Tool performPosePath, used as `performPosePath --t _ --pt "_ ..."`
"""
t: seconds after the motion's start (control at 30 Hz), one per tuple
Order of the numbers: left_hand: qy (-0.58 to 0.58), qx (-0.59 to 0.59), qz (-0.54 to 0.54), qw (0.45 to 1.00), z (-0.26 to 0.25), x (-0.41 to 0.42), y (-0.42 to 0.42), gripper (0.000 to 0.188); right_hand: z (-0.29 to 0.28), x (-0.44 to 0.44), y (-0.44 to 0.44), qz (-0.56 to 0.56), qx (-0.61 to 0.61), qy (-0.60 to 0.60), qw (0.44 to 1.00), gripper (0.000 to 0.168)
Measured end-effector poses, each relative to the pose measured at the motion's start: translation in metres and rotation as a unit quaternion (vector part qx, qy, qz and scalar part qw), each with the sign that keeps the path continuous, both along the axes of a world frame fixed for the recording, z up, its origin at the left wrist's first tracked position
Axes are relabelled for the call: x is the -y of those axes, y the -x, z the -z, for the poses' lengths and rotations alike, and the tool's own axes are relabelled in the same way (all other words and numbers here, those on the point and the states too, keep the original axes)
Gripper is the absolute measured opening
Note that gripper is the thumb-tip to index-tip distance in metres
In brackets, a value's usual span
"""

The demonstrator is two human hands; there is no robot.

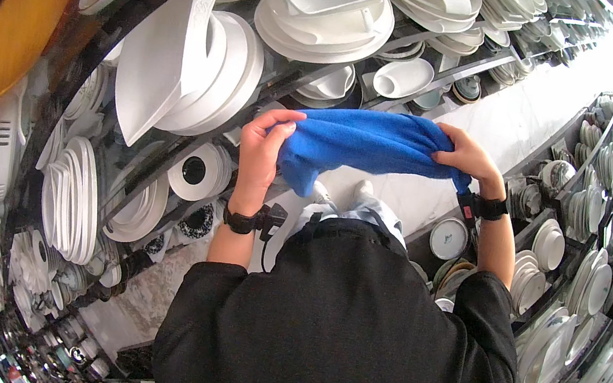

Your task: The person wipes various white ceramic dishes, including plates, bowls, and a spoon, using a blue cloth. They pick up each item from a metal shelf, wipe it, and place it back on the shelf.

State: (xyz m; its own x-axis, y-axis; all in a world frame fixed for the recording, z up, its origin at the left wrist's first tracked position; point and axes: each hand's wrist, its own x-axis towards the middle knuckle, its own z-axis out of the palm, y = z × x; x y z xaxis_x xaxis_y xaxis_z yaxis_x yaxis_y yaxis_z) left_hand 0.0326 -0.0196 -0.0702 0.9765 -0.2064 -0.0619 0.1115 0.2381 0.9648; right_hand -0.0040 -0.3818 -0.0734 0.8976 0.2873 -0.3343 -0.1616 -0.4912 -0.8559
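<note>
A blue cloth (369,141) is stretched between my two hands in front of my body, above the pale floor. My left hand (266,142) pinches its left end between thumb and fingers, and a loose corner hangs down beside it. My right hand (467,155) grips the other end, where part of the cloth droops toward the wrist. Each wrist wears a black band with a small device and a cable. Stacked white plates (228,77) stand on the shelf to the left of my left hand.
Shelves of crockery line both sides of a marble-look aisle (504,122). A stack of white dishes (323,29) lies beyond the cloth, near an oval white dish (403,78). Oval plates (72,200) stand at the left; white bowls (549,244) fill the right shelf. A dark shelf rail (195,146) runs beside my left hand.
</note>
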Motion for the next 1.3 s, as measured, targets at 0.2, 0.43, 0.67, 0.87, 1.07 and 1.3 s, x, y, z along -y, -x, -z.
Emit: performPosePath --t 0.2,0.43,0.67,0.87,1.07,1.3 --pt "-0.027 0.016 0.004 0.999 0.000 -0.009 -0.022 0.019 0.029 0.022 -0.021 0.050 -0.004 0.011 0.999 0.027" --pt "-0.263 0.148 0.040 0.953 0.015 0.013 -0.058 0.025 0.003 0.043 -0.023 0.024 -0.070 -0.448 0.891 0.047" --pt "-0.138 -0.009 -0.065 0.988 0.017 0.053 -0.122 0.039 0.025 0.063 -0.043 0.064 -0.041 -0.591 0.803 0.061" --pt "-0.015 -0.109 -0.072 0.991 0.008 0.077 -0.163 0.061 0.030 0.068 -0.056 0.124 -0.075 -0.546 0.825 0.056" --pt "-0.025 -0.142 -0.080 0.986 0.003 0.081 -0.176 0.053 0.058 0.097 -0.055 0.141 -0.093 -0.550 0.818 0.050" --pt "-0.051 -0.155 -0.104 0.981 -0.011 0.085 -0.173 0.042 0.070 0.112 -0.072 0.139 -0.106 -0.568 0.804 0.046"
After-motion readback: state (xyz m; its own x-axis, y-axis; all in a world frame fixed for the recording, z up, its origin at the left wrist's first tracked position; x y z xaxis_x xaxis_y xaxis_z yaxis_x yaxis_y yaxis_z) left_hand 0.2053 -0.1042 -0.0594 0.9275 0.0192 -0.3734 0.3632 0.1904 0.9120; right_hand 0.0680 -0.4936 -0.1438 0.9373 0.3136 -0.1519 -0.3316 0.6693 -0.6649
